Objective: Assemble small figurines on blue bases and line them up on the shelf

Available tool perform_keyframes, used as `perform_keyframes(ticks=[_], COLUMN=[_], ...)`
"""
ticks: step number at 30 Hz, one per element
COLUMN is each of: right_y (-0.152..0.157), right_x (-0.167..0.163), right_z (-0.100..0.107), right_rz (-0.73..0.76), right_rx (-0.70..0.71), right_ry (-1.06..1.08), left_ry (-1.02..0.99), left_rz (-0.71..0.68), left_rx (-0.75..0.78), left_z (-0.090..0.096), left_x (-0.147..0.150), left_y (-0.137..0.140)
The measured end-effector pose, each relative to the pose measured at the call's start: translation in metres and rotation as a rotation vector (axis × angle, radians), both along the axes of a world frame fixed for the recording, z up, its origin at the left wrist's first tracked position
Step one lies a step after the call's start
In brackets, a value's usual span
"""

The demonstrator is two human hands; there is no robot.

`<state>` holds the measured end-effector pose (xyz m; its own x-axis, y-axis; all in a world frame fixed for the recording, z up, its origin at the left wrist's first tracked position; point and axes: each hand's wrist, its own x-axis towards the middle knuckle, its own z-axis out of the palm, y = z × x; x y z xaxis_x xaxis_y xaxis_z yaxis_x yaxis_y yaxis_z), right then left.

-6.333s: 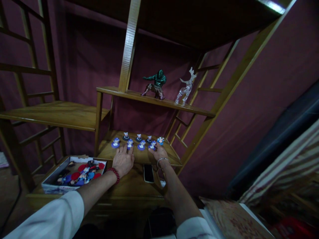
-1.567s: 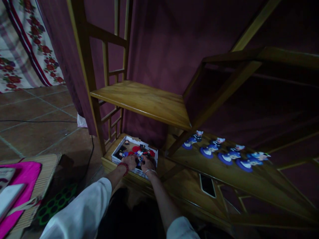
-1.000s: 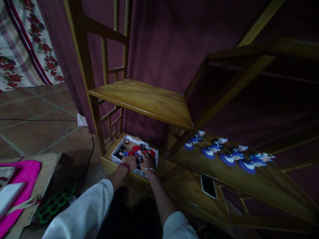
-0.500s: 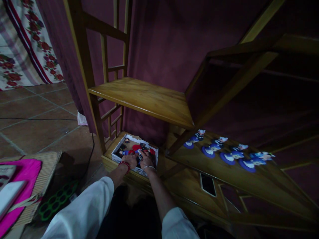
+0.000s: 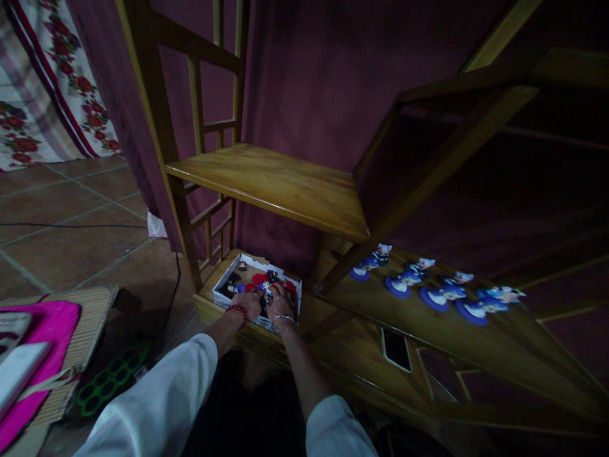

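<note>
A shallow white cardboard box (image 5: 219,298) stands on the low wooden shelf and holds several small figurines and red parts. My left hand (image 5: 249,303), with a red bead bracelet at the wrist, is closed over the box's front half. Beside it my right hand (image 5: 280,303), wearing a silver bangle, is closed too. Between the fingertips of both hands is a small white-and-dark figurine (image 5: 267,292), partly covered by them. Red round bases (image 5: 259,278) lie just behind the hands. A little dark-haired figure (image 5: 242,266) sits in the box's back left corner.
Above the box juts a wooden shelf board (image 5: 276,181). To the right, several figurines on blue bases (image 5: 399,285) stand on another shelf, with a phone (image 5: 396,349) lower down. A pink cloth (image 5: 52,330) and green rack (image 5: 111,381) are at the left.
The view has shifted slightly. Both hands stay over the box, with the fingers moving a little around the figurine.
</note>
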<state>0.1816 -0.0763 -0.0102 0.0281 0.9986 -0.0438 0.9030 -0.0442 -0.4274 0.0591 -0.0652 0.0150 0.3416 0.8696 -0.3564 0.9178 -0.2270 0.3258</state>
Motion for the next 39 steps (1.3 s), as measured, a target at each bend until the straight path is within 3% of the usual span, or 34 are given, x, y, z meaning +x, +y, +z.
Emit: perform_keyframes(ticks=[3,16,22,30,39], right_y=[0.001,0.005,0.008,0.008,0.007], right_x=[0.0,0.003,0.005,0.005,0.01], right_z=[-0.001,-0.007,-0.015,-0.009,-0.006], right_rz=[0.033,-0.11,-0.087,-0.131,-0.207], right_rx=[-0.002,0.001,-0.088,0.0,-0.028], right_ry=[0.035,0.123,0.202,0.116,0.152], left_ry=[-0.002,-0.031,-0.05,-0.026,-0.028], left_rz=[-0.01,-0.025,-0.047,-0.04,-0.06], left_rx=[0.0,0.002,-0.015,-0.016,-0.012], left_z=[0.0,0.002,-0.002,-0.001,-0.001], left_x=[-0.001,-0.001,-0.002,-0.001,-0.002], left_y=[0.0,-0.002,0.0,0.002,0.0])
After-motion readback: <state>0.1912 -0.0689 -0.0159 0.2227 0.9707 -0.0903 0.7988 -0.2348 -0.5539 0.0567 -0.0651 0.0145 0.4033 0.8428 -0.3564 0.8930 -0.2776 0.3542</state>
